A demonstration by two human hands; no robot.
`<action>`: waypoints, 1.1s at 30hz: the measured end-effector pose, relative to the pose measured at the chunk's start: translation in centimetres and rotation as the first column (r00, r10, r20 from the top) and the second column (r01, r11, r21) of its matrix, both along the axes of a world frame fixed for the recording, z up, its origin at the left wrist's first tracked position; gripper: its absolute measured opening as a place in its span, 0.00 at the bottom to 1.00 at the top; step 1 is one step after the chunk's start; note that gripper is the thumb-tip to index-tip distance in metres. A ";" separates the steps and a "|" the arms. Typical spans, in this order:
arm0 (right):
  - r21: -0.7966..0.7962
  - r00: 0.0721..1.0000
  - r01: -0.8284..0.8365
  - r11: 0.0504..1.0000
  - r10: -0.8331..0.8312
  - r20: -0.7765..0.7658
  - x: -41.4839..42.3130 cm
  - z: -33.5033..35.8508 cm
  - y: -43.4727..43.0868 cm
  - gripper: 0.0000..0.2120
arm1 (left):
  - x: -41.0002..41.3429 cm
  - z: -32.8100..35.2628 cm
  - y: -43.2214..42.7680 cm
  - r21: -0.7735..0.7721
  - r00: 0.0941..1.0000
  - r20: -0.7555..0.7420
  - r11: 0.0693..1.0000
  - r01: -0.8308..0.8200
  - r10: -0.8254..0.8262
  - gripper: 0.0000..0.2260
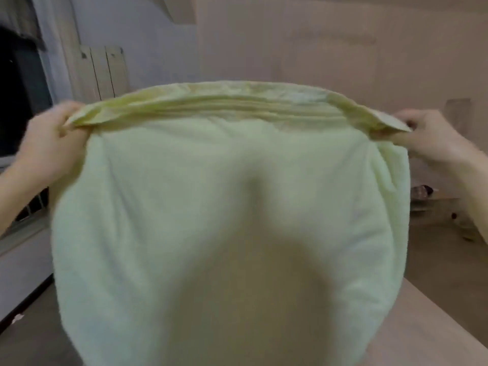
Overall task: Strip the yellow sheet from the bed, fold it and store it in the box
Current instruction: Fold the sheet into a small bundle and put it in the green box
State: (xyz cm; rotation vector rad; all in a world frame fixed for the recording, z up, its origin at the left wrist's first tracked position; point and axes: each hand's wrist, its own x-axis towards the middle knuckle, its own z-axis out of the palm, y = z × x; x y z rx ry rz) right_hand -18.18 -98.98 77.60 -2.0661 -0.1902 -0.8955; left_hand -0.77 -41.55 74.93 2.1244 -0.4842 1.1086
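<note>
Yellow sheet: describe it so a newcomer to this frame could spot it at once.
In front of the beige wall, the yellow sheet fills the frame's middle, stretched between the left hand and the right hand. Unlike the plain surfaces around it, it is pale cloth hanging from a bunched top edge that both hands grip.

No readable text, labels, brands or numbers anywhere; frame blurred.

- The left hand [50, 138] and right hand [433, 138] grip opposite ends of the yellow sheet's [227, 207] bunched top edge.
- Between them the sheet hangs down, blurred.
</note>
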 end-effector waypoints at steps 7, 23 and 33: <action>-0.599 0.771 0.136 0.789 -0.464 -0.436 16.7 -9.8 2.8 0.10 | 6.8 -10.7 -5.5 0.628 0.779 -0.325 0.738 -0.246 0.536 0.17; -0.223 0.852 0.523 0.823 -0.496 0.170 12.5 -10.1 0.8 0.13 | 3.1 -7.0 -5.9 0.127 0.983 0.021 0.975 -0.184 0.183 0.18; -0.448 0.887 -0.039 0.893 -0.176 -0.428 0.2 -48.2 2.0 0.21 | -10.0 -49.0 0.7 0.441 0.806 -0.581 0.876 0.196 0.112 0.17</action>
